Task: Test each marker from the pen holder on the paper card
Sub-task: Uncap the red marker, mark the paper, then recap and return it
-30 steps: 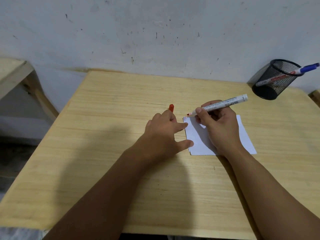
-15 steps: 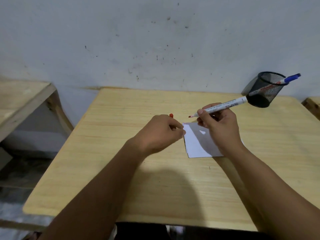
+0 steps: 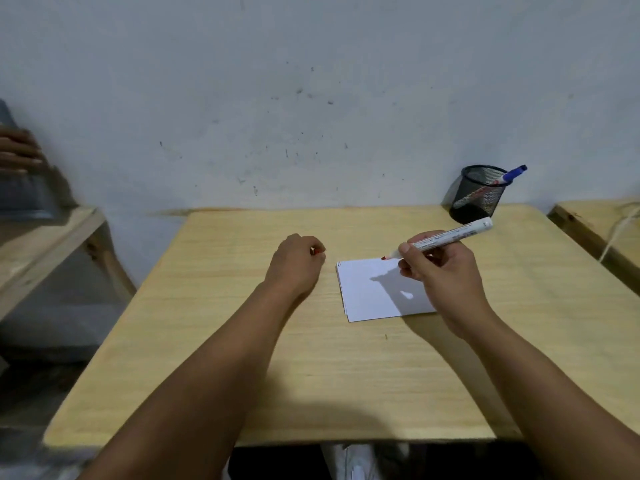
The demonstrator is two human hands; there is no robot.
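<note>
My right hand (image 3: 441, 268) grips a white marker (image 3: 450, 237) with a red tip; the tip hovers just above the far edge of the white paper card (image 3: 374, 292) on the wooden table (image 3: 311, 358). My left hand (image 3: 296, 263) is curled to the left of the card, closed on the marker's red cap (image 3: 315, 251), of which only a sliver shows. A black mesh pen holder (image 3: 478, 194) stands at the table's far right corner with a blue-capped marker (image 3: 514, 174) leaning in it.
A pale wall runs right behind the table. A lower wooden bench (image 3: 45, 244) sits to the left, where another person's hand (image 3: 17, 152) shows at the frame edge. Another wooden surface (image 3: 602, 223) with a white cord is at the right.
The marker tip has lifted off the card. My left hand let go of the card, moved left and closed around the red cap. The view has tilted up and pulled back.
</note>
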